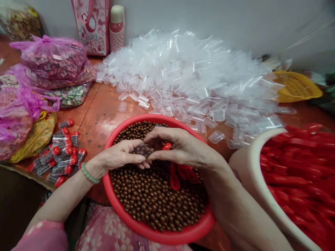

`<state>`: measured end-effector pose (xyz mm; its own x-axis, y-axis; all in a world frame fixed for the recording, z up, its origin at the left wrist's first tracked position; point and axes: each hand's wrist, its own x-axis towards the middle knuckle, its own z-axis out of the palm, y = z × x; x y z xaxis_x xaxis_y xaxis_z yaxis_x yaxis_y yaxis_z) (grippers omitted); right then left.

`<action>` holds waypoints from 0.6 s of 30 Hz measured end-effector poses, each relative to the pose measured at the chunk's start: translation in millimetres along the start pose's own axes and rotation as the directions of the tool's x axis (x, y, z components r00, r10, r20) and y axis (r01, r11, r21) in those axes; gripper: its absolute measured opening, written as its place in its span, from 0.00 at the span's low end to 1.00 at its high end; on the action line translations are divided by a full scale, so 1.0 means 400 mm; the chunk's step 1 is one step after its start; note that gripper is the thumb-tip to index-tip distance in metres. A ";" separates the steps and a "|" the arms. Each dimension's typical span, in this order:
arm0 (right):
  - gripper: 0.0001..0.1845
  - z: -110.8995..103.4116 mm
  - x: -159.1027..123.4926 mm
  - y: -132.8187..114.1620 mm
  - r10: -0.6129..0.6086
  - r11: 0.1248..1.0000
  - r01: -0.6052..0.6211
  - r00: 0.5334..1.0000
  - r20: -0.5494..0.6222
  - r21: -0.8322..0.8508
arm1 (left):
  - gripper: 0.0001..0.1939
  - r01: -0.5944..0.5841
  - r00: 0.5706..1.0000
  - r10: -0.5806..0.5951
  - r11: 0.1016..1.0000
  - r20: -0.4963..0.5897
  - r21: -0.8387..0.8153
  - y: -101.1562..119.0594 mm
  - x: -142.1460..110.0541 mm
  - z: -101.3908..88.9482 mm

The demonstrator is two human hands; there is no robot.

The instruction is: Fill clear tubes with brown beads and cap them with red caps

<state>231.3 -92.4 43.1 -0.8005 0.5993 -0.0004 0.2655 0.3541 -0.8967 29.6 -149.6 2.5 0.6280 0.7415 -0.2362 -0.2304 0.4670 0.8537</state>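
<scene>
1. Left hand (128, 153): thumb and fingers pinch a small clear container (142, 150) loaded with dark brown balls. A beaded bracelet (89, 174) circles the wrist.
2. Right hand (174, 144): fingers curled, neither spread nor flat, with the thumb tip at the container's near end. A small red piece (166, 146) shows between thumb and forefinger; from where I stand, I cannot tell how firmly it is gripped.
3. Container position: tilted, between the two hands, above a red basin (167, 238) of loose brown balls (154, 195).
4. Also in the basin: several red pieces with looped ends (175, 181), lying on the balls beneath the right hand.
5. Left side of the table (98, 101): filled containers with red caps (62, 157) in a loose heap, near knotted pink bags (54, 57).
6. Beyond the basin: a broad pile of clear containers (193, 76), a yellow basket (298, 85) at its right end.
7. Right side: a white tub (243, 160) heaped with red parts (300, 177).
</scene>
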 end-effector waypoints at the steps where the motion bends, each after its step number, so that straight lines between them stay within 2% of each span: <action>1: 0.13 0.000 0.001 0.000 -0.001 1.000 0.001 1.000 0.017 -0.008 | 0.21 0.012 1.000 -0.012 1.000 -0.001 0.011 0.000 0.001 -0.001; 6: 0.10 0.007 0.006 0.004 0.045 0.999 -0.045 0.998 0.051 -0.010 | 0.22 0.058 0.998 -0.057 0.998 -0.032 0.039 0.002 0.003 -0.001; 12: 0.11 0.016 0.006 0.008 0.062 0.998 -0.062 0.998 0.018 -0.010 | 0.21 0.031 0.999 -0.031 1.000 -0.027 0.004 -0.002 0.007 -0.004; 18: 0.12 0.020 0.003 0.016 0.054 0.998 -0.053 0.997 0.046 -0.021 | 0.17 0.016 0.999 -0.014 0.999 -0.042 0.033 -0.007 0.007 -0.005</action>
<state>227.7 -95.3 33.9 -0.8086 0.5843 -0.0693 0.3189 0.3363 -0.8861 30.5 -147.8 -1.6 0.5998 0.7542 -0.2675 -0.1959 0.4624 0.8648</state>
